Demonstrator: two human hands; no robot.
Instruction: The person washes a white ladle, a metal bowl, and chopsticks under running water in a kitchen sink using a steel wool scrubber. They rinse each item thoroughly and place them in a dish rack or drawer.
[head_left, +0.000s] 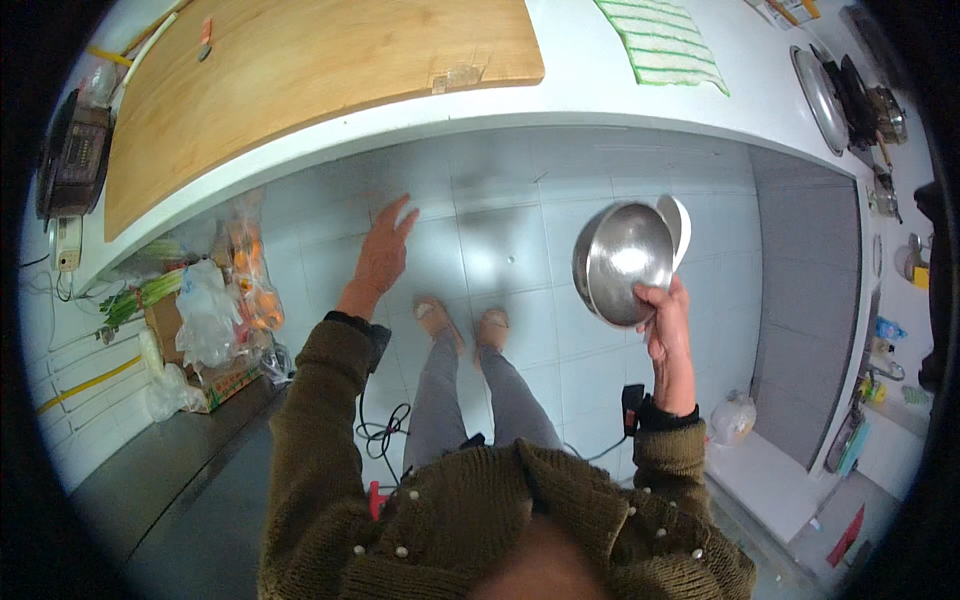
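Observation:
My right hand (667, 315) grips a shiny stainless steel bowl (630, 255) by its rim, with the thumb on the metal. The bowl is tilted on its side above the floor. Behind its right edge a curved white piece (679, 229) shows, perhaps a dish or a spoon; most of it is hidden. My left hand (381, 255) hangs in the air over the floor with fingers apart and nothing in it. A wooden board (322, 75) lies on the white counter (577, 75) beyond both hands.
A green-striped cloth (667, 41) lies on the counter. At the right are a metal lid (820, 101) and a faucet (889, 369). Plastic bags (210, 319), oranges (262, 300) and green vegetables (142, 294) sit at the left. A black cable (386, 431) hangs by my left leg.

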